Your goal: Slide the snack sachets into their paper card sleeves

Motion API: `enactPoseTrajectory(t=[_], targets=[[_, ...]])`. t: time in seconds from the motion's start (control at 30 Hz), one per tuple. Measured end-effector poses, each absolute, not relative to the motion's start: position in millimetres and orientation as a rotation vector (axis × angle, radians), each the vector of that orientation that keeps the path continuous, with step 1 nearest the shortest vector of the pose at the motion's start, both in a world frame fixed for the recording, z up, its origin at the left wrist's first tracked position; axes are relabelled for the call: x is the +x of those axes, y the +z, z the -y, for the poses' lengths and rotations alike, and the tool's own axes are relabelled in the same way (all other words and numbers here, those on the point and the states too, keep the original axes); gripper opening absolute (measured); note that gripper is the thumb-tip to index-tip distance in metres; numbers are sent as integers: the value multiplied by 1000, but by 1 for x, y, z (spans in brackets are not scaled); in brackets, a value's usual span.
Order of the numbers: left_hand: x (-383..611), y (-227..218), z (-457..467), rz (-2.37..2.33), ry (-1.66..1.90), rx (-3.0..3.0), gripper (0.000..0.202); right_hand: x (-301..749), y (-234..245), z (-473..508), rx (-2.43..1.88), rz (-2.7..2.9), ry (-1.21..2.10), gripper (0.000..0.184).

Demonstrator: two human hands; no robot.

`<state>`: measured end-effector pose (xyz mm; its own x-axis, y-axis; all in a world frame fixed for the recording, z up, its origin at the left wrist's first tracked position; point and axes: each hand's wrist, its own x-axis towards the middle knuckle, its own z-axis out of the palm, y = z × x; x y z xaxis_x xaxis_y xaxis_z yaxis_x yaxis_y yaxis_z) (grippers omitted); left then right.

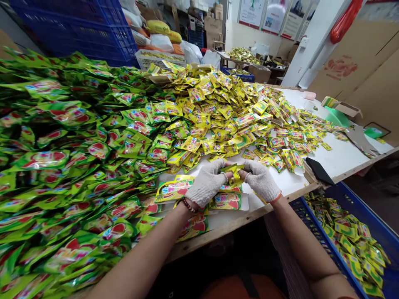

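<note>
Both my hands wear white knit gloves and meet over the near edge of the white table (339,160). My left hand (207,182) and my right hand (261,180) are closed together on a small yellow sachet (234,171) held between them. Under my hands lie larger green pouches (173,189) with a watermelon print. A heap of small yellow sachets (224,112) spreads across the table just beyond my hands.
A big mound of green pouches (62,166) fills the left side. A blue crate (349,241) holding filled packets sits low at the right. A black phone (318,170) lies near the table's edge. Blue crates (81,29), sacks and boxes stand behind.
</note>
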<state>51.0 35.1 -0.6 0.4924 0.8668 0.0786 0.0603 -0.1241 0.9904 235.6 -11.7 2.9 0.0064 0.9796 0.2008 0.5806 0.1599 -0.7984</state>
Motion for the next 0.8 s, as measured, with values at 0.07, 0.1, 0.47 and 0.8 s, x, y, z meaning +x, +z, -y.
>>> enactPoseTrajectory(t=[0.07, 0.1, 0.47, 0.8], targets=[[52, 1, -32, -867, 880, 1587, 27, 231, 1, 12, -1424, 1591, 765, 22], [53, 0, -31, -880, 883, 1606, 25, 230, 0, 11, -1380, 1592, 833, 29], [48, 0, -40, -1072, 966, 1692, 27, 294, 4, -90, -1643, 960, 620, 28], [46, 5, -47, -863, 1056, 1174, 55, 287, 1, -38, -1335, 1061, 728, 44]])
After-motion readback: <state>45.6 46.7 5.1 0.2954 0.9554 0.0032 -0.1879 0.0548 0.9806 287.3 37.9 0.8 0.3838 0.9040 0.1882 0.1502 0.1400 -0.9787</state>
